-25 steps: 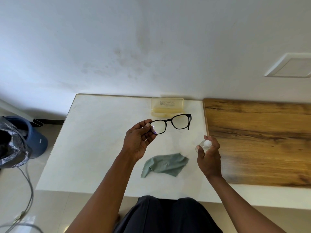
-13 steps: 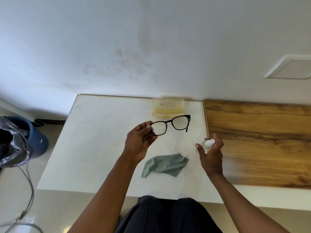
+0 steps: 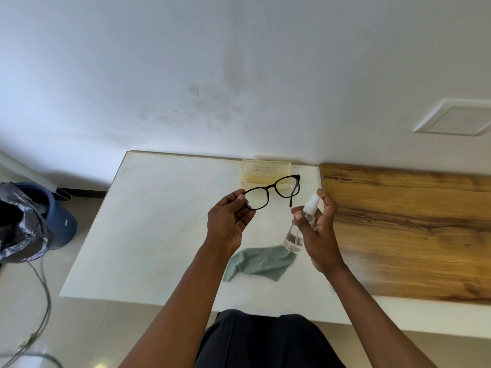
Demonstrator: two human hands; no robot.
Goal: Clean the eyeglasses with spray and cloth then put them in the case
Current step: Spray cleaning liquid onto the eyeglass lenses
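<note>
Nearest you, the cloth lies crumpled on the white table, just below both hands and untouched, so the wipe hasn't started as far as I can judge.

Above it, your right hand is wrapped round the spray bottle: thumb on the near side, fingers curled behind, index finger up by the white nozzle. Bottle's off the table, tilted w/ the nozzle toward the glasses. Can't tell if the nozzle is being pressed; no mist visible.

Your left hand pinches the glasses at the left end of the frame, thumb against fingertips, holding them in the air w/ the lenses facing you. The far temple arm hangs down, just beside the nozzle. Lenses look clear, but too small to say if they're wet.

Furthest back, the case sits open against the wall, pale yellow; it looks empty, though the glasses overlap its front edge so I can't be sure.

Where you are, imo: glasses picked up, bottle picked up and aimed; you're at the spray step, early on. Still left: spray both lenses, put the bottle down, pick up the cloth, wipe, fold the arms, lay the glasses in the case, prob. close it.
</note>
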